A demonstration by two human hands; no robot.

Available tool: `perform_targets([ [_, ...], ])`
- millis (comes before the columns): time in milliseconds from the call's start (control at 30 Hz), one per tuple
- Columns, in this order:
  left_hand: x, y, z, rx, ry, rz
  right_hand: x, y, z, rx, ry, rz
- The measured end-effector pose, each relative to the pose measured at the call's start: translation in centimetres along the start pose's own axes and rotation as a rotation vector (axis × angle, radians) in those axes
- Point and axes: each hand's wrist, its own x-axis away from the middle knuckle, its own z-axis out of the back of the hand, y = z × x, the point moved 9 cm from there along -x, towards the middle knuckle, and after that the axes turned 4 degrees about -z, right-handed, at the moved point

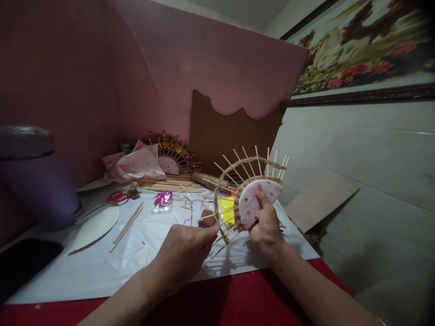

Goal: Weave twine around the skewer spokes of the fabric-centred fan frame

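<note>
My right hand [268,226] holds up a half-round fan of thin wooden sticks and twine. Its thumb lies over the fan's white half-disc [248,203], patterned with small red flowers, and its fingers are behind. Sticks spread out from the half-disc like rays, crossed by a braided twine band [224,176]. At the band's lower left end, the thumb and forefinger of my left hand [186,251] are closed in a pinch on the twine. Behind the fan lie a yellow packet [227,208] and a brown packet [206,218] on the white sheet [149,262].
A decorated fan [186,156], pink flowered cloth [139,164], a twine roll [207,179] and loose sticks [163,184] lie at the back. Leftward are red scissors [118,197], a purple packet [163,200], a white oval piece [97,228], a purple tumbler [37,185] and a black flat object [30,262].
</note>
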Motion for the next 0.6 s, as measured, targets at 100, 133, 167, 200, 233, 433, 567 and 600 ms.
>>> perform_targets([
  [100,0.1,0.3,0.0,-0.074,0.002,-0.047,-0.2,-0.2,0.3,0.013,0.028,-0.011],
  [133,0.1,0.5,0.0,-0.103,0.004,-0.062,-0.3,-0.3,0.3,0.016,0.037,-0.013],
  [167,0.1,0.6,0.0,-0.128,0.004,-0.074,-0.4,-0.4,0.4,0.017,0.045,-0.019],
  [200,0.1,0.7,0.0,-0.148,0.004,-0.084,-0.5,-0.4,0.5,0.017,0.048,-0.030],
  [233,0.1,0.8,0.0,-0.161,0.002,-0.094,-0.5,-0.4,0.5,0.014,0.052,-0.041],
  [433,0.2,0.8,0.2,-0.172,0.026,-0.103,-0.9,-0.7,1.2,0.004,0.126,-0.038],
  [567,0.1,0.0,0.2,-0.073,0.028,-0.030,-1.5,-0.5,1.6,-0.011,0.132,-0.066],
  [600,0.0,-0.2,0.1,-0.033,0.017,-0.003,-1.6,-0.4,1.5,-0.013,0.116,-0.082],
])
